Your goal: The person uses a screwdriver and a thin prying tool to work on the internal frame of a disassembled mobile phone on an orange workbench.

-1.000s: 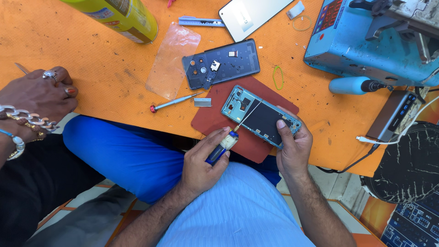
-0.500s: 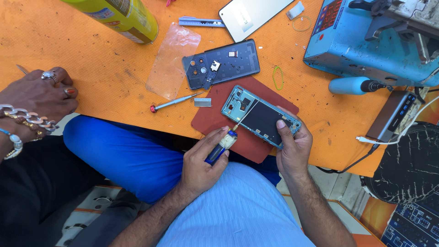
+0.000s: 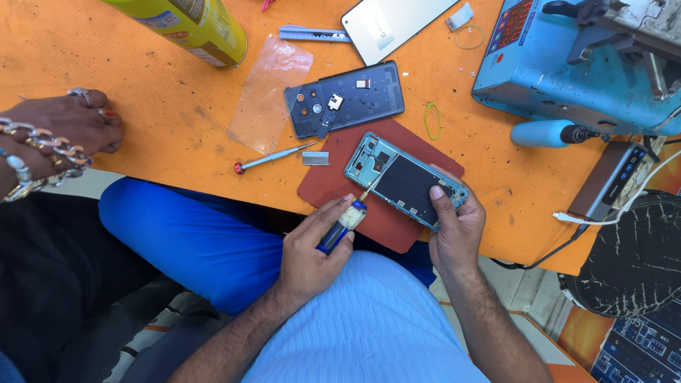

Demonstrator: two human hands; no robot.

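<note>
An opened light-blue phone frame [image 3: 397, 179] lies on a dark red mat [image 3: 355, 152] at the near edge of the orange table [image 3: 170, 113]. My right hand [image 3: 454, 223] grips the frame's lower right end, thumb on its dark inner plate. My left hand [image 3: 308, 252] holds a small blue-handled screwdriver [image 3: 342, 223], its tip touching the frame's near long edge. A dark phone back cover [image 3: 347, 98] with small parts on it lies just beyond the mat.
Another person's hand [image 3: 67, 128] with rings and chain bracelets rests at the left table edge. Around lie a red-tipped screwdriver [image 3: 273, 157], clear film [image 3: 269, 89], yellow can [image 3: 191, 25], white phone [image 3: 397, 25], blue machine [image 3: 567, 64], blue bottle [image 3: 543, 132], cabled device [image 3: 610, 181].
My left hand has brought the screwdriver tip slightly up against the phone frame. The other person's hand and everything else stay where they were.
</note>
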